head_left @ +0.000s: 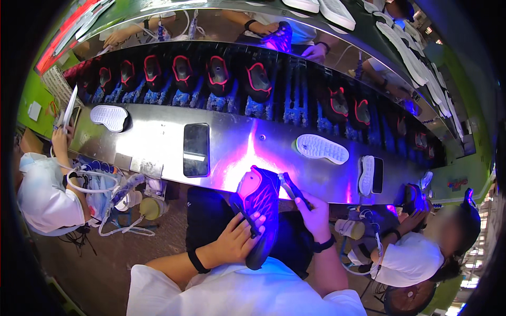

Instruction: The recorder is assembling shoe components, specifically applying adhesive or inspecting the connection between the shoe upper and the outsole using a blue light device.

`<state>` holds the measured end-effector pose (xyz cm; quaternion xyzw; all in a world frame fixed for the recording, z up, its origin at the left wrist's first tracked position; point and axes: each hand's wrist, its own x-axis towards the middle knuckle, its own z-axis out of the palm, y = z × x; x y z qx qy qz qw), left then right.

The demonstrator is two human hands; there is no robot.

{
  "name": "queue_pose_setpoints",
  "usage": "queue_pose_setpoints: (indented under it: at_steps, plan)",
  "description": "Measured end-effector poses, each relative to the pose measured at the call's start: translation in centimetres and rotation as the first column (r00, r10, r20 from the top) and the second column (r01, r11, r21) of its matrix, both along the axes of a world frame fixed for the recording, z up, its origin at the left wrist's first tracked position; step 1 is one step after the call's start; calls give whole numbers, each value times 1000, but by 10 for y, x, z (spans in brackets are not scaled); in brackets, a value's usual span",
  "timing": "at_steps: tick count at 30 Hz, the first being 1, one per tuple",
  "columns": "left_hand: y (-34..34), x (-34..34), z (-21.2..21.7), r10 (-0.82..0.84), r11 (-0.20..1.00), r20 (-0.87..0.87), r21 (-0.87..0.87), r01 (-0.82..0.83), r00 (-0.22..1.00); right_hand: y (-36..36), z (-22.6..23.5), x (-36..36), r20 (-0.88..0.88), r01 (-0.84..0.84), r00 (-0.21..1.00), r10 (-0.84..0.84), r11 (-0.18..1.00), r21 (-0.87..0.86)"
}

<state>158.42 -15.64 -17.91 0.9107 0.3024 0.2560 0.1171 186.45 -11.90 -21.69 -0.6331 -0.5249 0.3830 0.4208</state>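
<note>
My left hand is closed around the side of a dark shoe upper with a pink-red opening and crossing pink lines. A dark, narrow stick-like thing lies across the upper under my left fingers; its kind is unclear. My right hand grips a slim dark-handled tool, perhaps a brush, its tip beside the upper's right edge. Violet light falls on the upper and both hands. The upper is held above my lap, near the metal bench's front edge.
On the metal bench lie a phone and white soles. Behind it, several dark uppers stand on a rack. Co-workers sit at left and right; a hose hangs at left.
</note>
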Motion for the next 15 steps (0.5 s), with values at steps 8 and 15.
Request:
queue_pose_setpoints:
  at_steps: [8, 15]
  plan:
    - [4, 1, 1, -15, 1000, 12, -12, 15, 1000, -3, 5, 16, -9, -44, 999, 43, 992, -121]
    - [8, 6, 6, -12, 1000, 18, -9, 12, 1000, -23, 8, 17, -160, -122, 983, 92, 975, -188]
